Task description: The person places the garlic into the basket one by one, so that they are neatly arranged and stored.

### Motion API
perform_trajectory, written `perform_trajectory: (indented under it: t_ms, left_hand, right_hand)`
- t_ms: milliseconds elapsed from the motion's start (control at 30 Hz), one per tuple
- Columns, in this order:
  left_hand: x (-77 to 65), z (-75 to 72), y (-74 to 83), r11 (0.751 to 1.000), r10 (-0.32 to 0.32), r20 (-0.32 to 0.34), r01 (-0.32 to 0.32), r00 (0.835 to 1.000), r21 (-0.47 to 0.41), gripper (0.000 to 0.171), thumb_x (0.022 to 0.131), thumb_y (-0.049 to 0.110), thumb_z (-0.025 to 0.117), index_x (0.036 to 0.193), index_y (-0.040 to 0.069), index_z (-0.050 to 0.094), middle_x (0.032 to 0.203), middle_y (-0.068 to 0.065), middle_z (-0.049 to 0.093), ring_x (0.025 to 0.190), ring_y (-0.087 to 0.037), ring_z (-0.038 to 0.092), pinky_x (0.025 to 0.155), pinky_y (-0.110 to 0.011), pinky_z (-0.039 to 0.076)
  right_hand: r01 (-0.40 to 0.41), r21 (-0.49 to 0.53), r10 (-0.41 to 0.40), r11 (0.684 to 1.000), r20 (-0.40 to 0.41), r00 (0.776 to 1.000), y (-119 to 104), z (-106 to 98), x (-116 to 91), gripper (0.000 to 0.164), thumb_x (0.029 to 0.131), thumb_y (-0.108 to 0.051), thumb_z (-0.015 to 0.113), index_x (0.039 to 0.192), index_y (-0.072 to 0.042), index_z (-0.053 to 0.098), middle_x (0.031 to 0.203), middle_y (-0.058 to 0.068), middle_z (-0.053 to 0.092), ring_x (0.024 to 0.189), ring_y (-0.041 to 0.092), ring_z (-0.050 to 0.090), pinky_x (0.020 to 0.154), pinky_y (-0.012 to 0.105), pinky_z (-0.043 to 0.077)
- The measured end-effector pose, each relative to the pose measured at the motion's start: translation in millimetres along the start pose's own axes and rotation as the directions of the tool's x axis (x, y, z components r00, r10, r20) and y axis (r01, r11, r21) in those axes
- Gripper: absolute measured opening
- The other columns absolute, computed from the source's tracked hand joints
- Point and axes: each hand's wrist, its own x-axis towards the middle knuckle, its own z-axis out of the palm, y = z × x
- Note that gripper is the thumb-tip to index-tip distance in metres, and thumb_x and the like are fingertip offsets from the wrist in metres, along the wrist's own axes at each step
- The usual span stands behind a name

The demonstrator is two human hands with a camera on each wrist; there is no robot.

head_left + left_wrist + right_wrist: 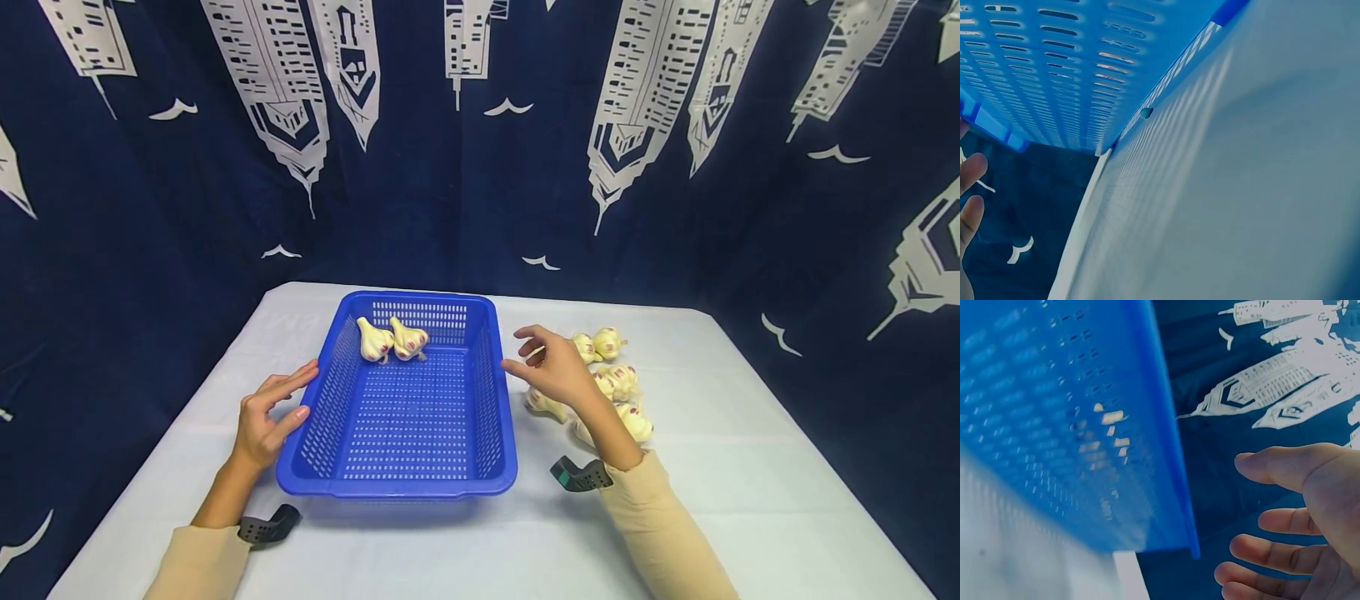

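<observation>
A blue plastic basket with slotted walls stands on the white table. Two garlic bulbs lie side by side at its far left end. My left hand is at the basket's left rim, fingers extended and fingertips right at the edge. On the other side, my right hand hovers just past the right rim, holding nothing, its fingers loosely bent and spread. In the right wrist view the fingers stand apart from the basket wall. Several more garlic bulbs lie under and beyond the right hand, partly hidden by it.
The white table reaches out on both sides of the basket. A dark blue curtain with white building prints hangs behind it. Each wrist bears a black strap-on device. A garlic bulb lies close to the basket's right side.
</observation>
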Motion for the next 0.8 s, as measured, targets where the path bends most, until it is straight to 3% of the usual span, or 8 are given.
perform_trajectory:
  t_ms: [800]
  left_hand:
    - [-0.2,-0.3,0.8,1.0,-0.01,0.0,0.01,1.0,-0.002,0.05,0.067,0.003,0.058,0.115,-0.01,0.068,0.121,-0.024,0.065,0.09,-0.011,0.059,0.071,-0.025,0.037]
  right_hand:
    - [-0.046,-0.076,0.043,0.996,-0.039,0.998,62,-5,-21,0.051,0.08,-0.019,0.08,0.121,0.005,0.061,0.1,0.017,0.067,0.089,0.033,0.067,0.079,0.046,0.054]
